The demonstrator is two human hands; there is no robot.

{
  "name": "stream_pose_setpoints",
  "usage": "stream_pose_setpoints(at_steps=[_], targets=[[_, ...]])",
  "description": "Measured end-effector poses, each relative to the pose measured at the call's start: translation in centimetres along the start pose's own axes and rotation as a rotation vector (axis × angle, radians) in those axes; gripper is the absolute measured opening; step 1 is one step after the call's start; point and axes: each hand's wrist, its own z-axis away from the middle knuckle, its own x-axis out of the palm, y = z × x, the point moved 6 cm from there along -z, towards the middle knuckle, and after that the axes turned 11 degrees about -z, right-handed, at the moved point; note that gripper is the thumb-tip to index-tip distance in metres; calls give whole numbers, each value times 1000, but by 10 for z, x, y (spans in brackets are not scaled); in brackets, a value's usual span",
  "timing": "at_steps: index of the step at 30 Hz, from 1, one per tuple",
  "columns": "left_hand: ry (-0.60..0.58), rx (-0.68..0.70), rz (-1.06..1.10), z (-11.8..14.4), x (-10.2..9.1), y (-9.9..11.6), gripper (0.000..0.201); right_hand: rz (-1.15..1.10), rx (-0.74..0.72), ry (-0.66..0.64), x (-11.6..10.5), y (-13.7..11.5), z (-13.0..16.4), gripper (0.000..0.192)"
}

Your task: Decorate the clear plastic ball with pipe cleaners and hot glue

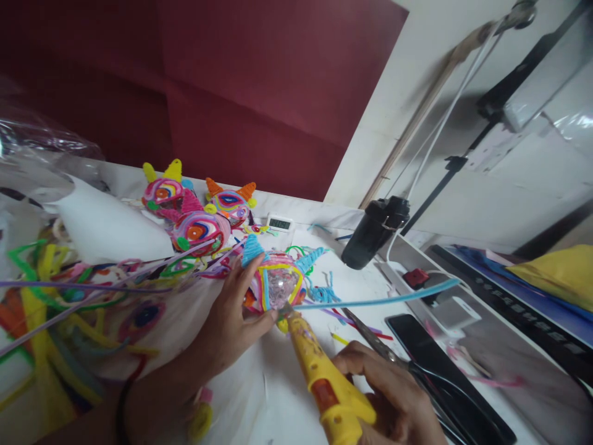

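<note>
My right hand is wrapped round a yellow hot glue gun. Its nozzle points up and left and meets the lower edge of a colourful pipe-cleaner figure that has blue horns and a clear, shiny middle. Fingers and thumb of my left hand grip this figure on its left side. From near the nozzle a long light-blue pipe cleaner sticks out to the right. Whether nozzle and figure touch I cannot tell.
Several finished-looking pipe-cleaner figures stand at the back left, beside a small digital clock. Loose pipe cleaners pile up at left. Scissors, a black phone and a black cylinder lie or stand at right.
</note>
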Motion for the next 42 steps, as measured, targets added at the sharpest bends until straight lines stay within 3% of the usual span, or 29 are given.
stream_pose_setpoints(at_steps=[10,23,36,42], targets=[[-3,17,-11,0,-1,0,74,-124,65,21,-2,6,1,21],[4,45,-33,0,-3,3,76,12,97,4,3,6,2,24],[-2,43,-30,-1,-2,4,71,31,-3,4,4,0,-2,25],[-7,28,-20,-1,-2,1,72,18,-46,21,4,8,5,26]])
